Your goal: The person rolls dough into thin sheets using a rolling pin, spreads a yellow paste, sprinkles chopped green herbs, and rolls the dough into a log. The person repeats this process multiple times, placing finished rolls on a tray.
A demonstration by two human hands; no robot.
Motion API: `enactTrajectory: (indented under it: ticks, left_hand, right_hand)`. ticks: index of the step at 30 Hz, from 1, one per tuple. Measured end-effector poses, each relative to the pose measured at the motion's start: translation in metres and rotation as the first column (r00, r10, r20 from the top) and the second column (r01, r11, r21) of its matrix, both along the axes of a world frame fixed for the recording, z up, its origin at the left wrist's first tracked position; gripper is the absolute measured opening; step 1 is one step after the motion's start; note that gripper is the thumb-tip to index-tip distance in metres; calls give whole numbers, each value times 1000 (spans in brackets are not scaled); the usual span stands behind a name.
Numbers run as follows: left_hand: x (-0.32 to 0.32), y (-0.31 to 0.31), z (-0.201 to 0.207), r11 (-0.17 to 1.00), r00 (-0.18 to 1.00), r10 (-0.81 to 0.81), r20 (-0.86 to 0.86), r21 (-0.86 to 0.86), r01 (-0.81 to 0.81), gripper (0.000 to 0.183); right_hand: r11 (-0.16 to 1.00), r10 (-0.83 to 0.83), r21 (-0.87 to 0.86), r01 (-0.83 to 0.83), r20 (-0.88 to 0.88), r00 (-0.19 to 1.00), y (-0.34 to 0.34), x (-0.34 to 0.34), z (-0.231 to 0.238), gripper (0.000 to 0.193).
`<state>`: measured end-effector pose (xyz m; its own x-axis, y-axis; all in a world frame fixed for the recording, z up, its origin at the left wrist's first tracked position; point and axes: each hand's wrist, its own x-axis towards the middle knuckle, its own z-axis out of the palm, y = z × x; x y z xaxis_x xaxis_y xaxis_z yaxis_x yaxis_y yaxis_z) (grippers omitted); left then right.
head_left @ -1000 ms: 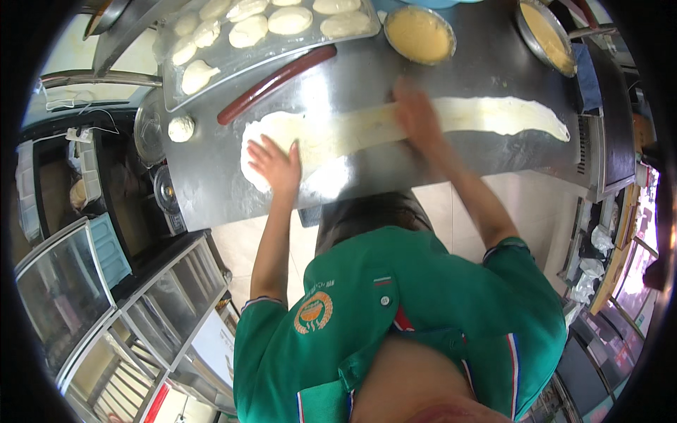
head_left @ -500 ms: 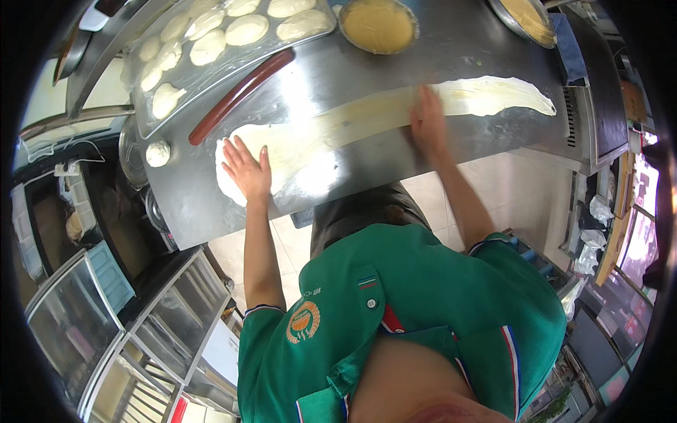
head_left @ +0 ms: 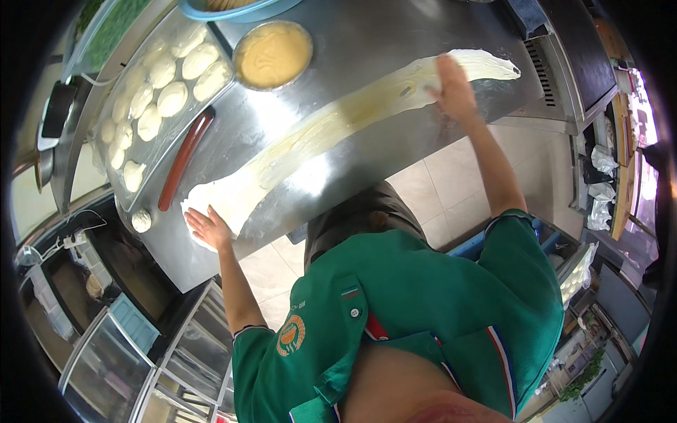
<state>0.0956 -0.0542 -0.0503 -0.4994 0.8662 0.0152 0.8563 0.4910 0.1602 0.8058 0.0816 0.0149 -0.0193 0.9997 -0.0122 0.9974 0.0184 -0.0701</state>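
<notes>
A long, thin strip of pale dough [head_left: 331, 125] lies across the steel table, thickest-looking at its two ends and glossy yellowish along the middle. A small hole shows toward its right part. My left hand [head_left: 211, 230] lies flat on the broad left end, fingers spread. Near the right end, my right hand [head_left: 457, 93] rests on the strip with its fingers stretched out and slightly blurred. A dark red rolling pin [head_left: 185, 161] lies beyond the strip's left end. Behind the strip stands a metal bowl [head_left: 273, 55] of yellow paste.
Several dough pieces sit under clear film on a tray [head_left: 224, 86] at the far left. A lone dough ball [head_left: 141, 221] is at the table's left edge. A blue basin [head_left: 243, 13] stands at the back. A vented steel unit [head_left: 546, 74] borders the table's right end.
My right hand has slid along the strip toward its right end. My left hand stays on the left end. The whole view has turned, bringing the blue basin into sight.
</notes>
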Motion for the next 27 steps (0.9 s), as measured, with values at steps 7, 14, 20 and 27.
enactTrajectory:
  ticks: [7,14,20,27]
  left_hand:
    - [69,17,-5,993,992,-120,-33,14,120,77]
    - [104,21,0,983,983,-185,5,-5,185,73]
    - [107,28,-10,990,989,-142,-51,15,143,73]
    - [127,30,-5,993,994,-111,19,28,111,81]
  right_hand:
    - [990,98,130,-59,-319,943,-12,8,-56,81]
    - [708,-479,-421,567,-876,-52,60,224,-46,33]
    - [883,-326,311,351,-130,936,28,179,-65,63]
    - [955,295,173,-242,-656,695,23,-73,-17,54]
